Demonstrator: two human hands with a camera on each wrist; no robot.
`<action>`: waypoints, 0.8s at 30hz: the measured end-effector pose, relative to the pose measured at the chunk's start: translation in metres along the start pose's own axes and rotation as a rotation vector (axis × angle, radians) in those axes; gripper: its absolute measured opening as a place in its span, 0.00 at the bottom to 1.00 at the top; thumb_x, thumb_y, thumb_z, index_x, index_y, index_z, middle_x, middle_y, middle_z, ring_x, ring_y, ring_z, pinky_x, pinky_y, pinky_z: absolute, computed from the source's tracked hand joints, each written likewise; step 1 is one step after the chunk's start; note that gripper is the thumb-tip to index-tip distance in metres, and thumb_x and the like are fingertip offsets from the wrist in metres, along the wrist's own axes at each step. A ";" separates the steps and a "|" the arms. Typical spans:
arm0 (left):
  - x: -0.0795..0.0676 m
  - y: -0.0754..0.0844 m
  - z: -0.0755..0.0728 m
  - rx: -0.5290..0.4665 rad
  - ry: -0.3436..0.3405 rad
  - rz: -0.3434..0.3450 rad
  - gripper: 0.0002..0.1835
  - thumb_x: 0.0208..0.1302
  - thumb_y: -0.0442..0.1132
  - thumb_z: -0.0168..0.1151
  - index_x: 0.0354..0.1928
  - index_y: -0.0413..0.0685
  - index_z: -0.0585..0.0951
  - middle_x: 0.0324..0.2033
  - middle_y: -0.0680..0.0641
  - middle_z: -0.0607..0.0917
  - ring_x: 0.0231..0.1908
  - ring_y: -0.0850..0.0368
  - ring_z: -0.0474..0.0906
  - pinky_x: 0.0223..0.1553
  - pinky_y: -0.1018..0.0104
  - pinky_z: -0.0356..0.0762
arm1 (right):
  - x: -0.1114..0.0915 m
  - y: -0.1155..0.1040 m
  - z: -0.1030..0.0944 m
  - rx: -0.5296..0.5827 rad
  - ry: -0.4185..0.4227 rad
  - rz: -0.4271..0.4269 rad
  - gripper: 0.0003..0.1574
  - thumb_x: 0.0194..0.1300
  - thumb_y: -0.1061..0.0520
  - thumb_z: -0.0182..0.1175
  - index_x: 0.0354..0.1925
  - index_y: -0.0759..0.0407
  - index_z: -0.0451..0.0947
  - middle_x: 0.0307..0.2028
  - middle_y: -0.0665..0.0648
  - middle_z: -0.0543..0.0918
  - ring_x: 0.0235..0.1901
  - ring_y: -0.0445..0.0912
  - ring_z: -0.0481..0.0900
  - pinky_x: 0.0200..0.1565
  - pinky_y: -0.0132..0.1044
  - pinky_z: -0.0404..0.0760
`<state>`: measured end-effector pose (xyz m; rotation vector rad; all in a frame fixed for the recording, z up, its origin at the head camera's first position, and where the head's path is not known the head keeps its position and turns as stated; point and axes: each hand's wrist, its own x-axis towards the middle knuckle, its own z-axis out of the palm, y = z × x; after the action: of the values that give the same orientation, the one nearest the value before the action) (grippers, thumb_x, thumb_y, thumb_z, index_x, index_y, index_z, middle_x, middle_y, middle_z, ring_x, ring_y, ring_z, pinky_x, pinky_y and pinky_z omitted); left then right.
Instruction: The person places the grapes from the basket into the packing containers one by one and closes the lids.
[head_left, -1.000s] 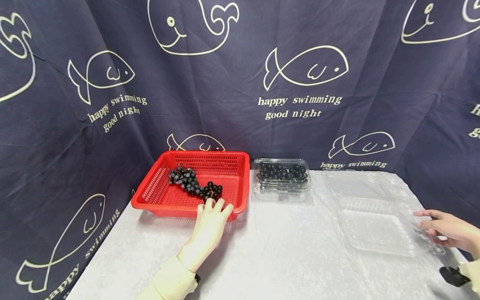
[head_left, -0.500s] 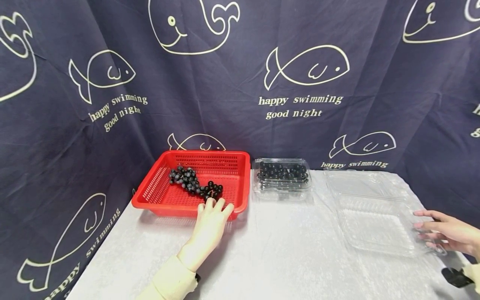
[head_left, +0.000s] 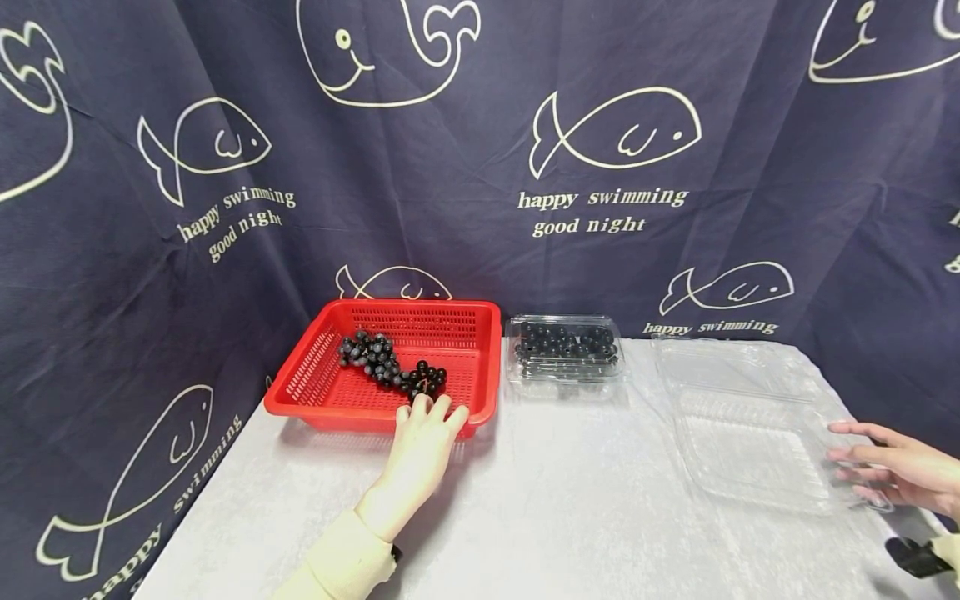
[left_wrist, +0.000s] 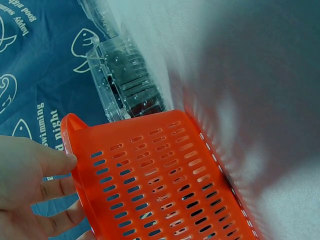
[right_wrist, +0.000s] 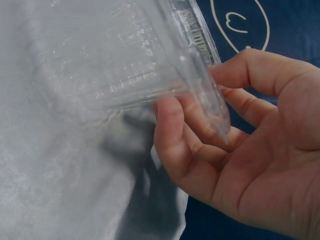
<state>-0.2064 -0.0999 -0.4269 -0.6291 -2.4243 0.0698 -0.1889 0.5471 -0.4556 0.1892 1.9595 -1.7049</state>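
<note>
My left hand [head_left: 422, 454] is at the front rim of a red perforated plastic basket [head_left: 467, 383]. Its fingers reach over the rim, and the left wrist view shows the thumb against the rim's outer side. Inside the basket lie bunches of dark grapes [head_left: 371, 358], close beyond those fingertips. Over on the right, an open clear plastic clamshell box [head_left: 750, 458] lies with its lid [head_left: 731, 362] folded back. My right hand [head_left: 900, 467] holds the box at its right edge. Up close, clear plastic [right_wrist: 202, 82] passes between thumb and curled fingers.
A closed clear box of dark round fruit [head_left: 566, 346] stands at the back, right of the basket. Behind the pale-covered table [head_left: 570, 500] hangs a dark blue curtain [head_left: 465, 208] with fish drawings.
The right hand's fingers have shifted slightly at the box's edge, so the lower ones show more. The left hand and the basket keep their places.
</note>
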 end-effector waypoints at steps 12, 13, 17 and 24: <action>0.000 0.000 0.001 -0.003 0.018 0.002 0.15 0.46 0.33 0.63 0.38 0.56 0.75 0.36 0.50 0.75 0.38 0.49 0.69 0.32 0.57 0.64 | -0.003 0.004 0.008 0.115 -0.128 -0.071 0.30 0.73 0.62 0.39 0.41 0.25 0.77 0.40 0.41 0.84 0.40 0.43 0.84 0.35 0.41 0.83; 0.000 0.000 0.001 -0.002 0.019 0.003 0.15 0.46 0.33 0.63 0.38 0.56 0.75 0.36 0.50 0.75 0.38 0.49 0.69 0.32 0.57 0.63 | -0.004 0.005 0.009 0.125 -0.145 -0.083 0.31 0.73 0.63 0.38 0.42 0.26 0.77 0.41 0.41 0.85 0.41 0.43 0.84 0.35 0.40 0.83; 0.000 0.000 0.001 0.001 0.019 0.002 0.15 0.47 0.34 0.64 0.38 0.55 0.75 0.36 0.49 0.75 0.38 0.49 0.69 0.32 0.57 0.64 | -0.003 0.005 0.010 0.152 -0.183 -0.103 0.31 0.73 0.63 0.37 0.44 0.27 0.77 0.42 0.41 0.85 0.42 0.43 0.84 0.36 0.40 0.83; -0.001 0.000 0.002 -0.001 0.008 -0.002 0.16 0.45 0.33 0.64 0.38 0.56 0.75 0.36 0.49 0.75 0.39 0.48 0.70 0.31 0.57 0.64 | -0.001 0.004 0.010 0.162 -0.140 -0.095 0.29 0.72 0.63 0.40 0.43 0.27 0.77 0.42 0.43 0.84 0.41 0.46 0.84 0.38 0.43 0.83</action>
<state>-0.2068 -0.1002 -0.4288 -0.6260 -2.4171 0.0644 -0.1834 0.5381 -0.4594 0.0337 1.7553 -1.8853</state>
